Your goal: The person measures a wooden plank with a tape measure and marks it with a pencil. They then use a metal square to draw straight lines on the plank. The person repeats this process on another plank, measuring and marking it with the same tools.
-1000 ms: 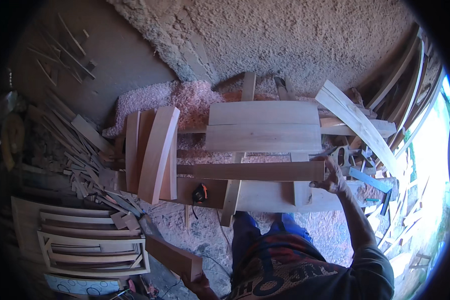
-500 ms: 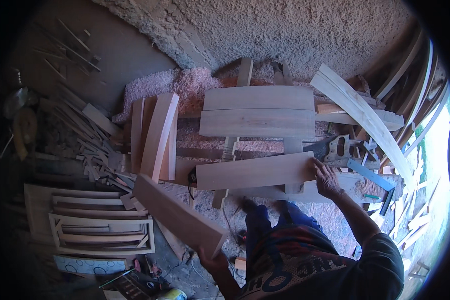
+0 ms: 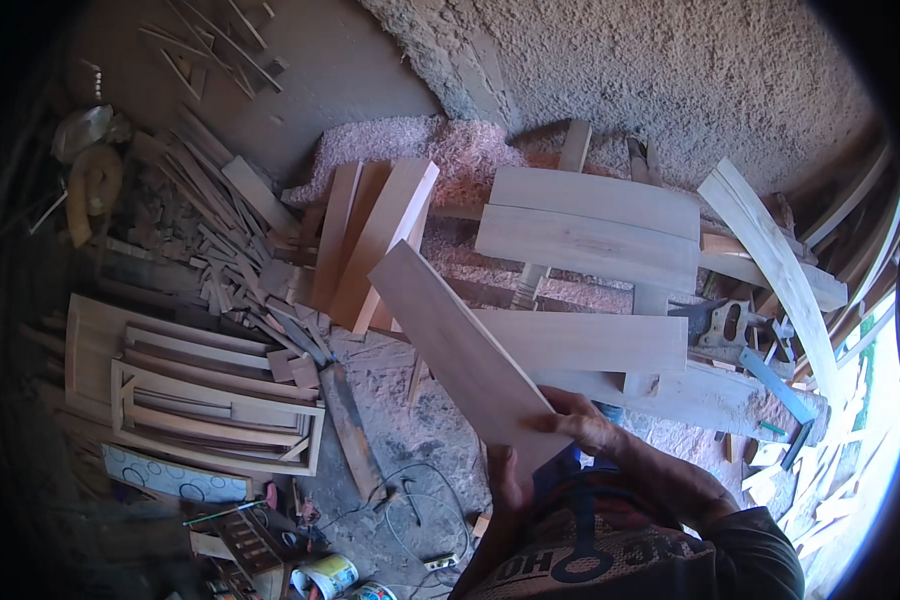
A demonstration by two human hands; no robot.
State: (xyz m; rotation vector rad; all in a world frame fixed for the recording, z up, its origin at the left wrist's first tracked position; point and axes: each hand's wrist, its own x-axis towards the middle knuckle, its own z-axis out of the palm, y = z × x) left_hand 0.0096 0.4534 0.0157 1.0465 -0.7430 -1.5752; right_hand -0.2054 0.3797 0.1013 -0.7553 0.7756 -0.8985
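A long wooden board (image 3: 457, 345) slants up and to the left in front of my body. My left hand (image 3: 508, 480) grips its near end from the left edge, thumb on the face. My right hand (image 3: 580, 425) is closed on the right edge near the same end. Behind it, a second board (image 3: 600, 342) lies across the bench supports, partly covered by the held one. Beyond that, two wide boards (image 3: 590, 225) lie edge to edge.
Several thick boards (image 3: 380, 235) lean at the left of the bench. A handsaw (image 3: 732, 320), a try square (image 3: 778, 385) and curved strips (image 3: 785, 270) are at the right. Wooden frames (image 3: 220, 415) lie at the lower left; a cable (image 3: 415, 520) crosses the floor.
My right hand has left the board on the bench and taken hold of the one in my left hand. That board has swung up and right. The view has shifted left.
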